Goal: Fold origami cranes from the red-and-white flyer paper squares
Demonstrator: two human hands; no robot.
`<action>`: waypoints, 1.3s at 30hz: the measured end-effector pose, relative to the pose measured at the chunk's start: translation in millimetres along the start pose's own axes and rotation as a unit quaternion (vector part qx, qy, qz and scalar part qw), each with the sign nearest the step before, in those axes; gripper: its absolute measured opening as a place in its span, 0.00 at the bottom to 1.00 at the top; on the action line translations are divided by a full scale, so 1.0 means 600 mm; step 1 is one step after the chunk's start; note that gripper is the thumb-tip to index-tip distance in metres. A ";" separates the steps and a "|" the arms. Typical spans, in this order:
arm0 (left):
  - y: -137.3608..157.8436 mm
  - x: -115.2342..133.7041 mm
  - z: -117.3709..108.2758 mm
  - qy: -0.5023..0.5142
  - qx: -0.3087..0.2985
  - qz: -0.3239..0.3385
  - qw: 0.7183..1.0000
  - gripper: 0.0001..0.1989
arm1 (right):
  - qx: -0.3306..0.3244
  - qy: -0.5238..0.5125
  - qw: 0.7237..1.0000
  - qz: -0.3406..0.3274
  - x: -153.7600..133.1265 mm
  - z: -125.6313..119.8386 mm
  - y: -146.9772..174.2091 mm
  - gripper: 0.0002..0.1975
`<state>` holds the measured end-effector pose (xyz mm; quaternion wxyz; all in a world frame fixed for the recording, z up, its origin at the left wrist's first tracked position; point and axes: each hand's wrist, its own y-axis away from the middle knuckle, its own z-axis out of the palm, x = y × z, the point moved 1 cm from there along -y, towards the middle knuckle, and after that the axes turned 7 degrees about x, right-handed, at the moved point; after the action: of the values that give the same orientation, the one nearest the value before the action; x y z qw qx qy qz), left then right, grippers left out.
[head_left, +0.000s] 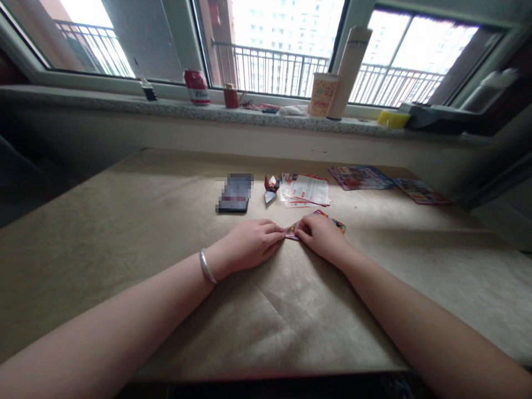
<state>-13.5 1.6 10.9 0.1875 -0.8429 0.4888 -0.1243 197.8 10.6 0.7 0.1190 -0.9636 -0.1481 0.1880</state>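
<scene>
A colourful printed sheet of paper point(292, 229), seemingly folded, lies on the table between my hands. My left hand point(257, 242) has a silver bangle at the wrist; its fingers are pressed together at the paper's pointed left corner. Resting over the middle of the sheet, my right hand point(323, 237) has its thumb and curled fingers closed on the near-left edge. It hides much of the paper. Just beyond stand a small folded paper figure point(271, 188) and a loose stack of printed sheets point(308, 189).
Left of the paper figure lies a phone point(235, 194), its screen blurred. Colourful leaflets point(361, 178) spread at the back right of the beige-covered table point(124, 233). Along the stone windowsill point(166, 108) stand a red can point(197, 87), a paper cup point(322, 95) and a tall cylinder point(351, 72).
</scene>
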 end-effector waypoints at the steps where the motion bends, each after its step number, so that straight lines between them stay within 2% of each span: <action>1: 0.000 -0.001 0.001 0.000 0.000 0.001 1.000 0.15 | -0.001 0.001 1.000 0.001 -0.001 0.000 0.000 0.06; 18: 0.004 -0.003 -0.007 -0.026 -0.021 0.003 0.999 0.15 | 0.002 0.020 1.000 -0.006 -0.002 -0.001 0.001 0.07; 29: 0.008 -0.010 -0.021 -0.031 -0.029 -0.042 0.998 0.13 | 0.010 0.020 1.000 -0.009 0.000 0.004 0.001 0.07; 35: 0.010 -0.016 -0.017 -0.014 -0.039 -0.071 0.997 0.13 | 0.013 0.020 1.000 -0.015 -0.001 0.003 0.003 0.07; 39: 0.012 -0.020 -0.007 -0.001 -0.001 -0.096 0.995 0.11 | 0.015 0.019 1.000 -0.018 -0.001 0.002 0.003 0.06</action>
<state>-26.4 7.9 11.4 0.1748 -0.8864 0.4050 -0.1403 197.5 8.8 -0.8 0.1395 -0.9623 -0.1602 0.1698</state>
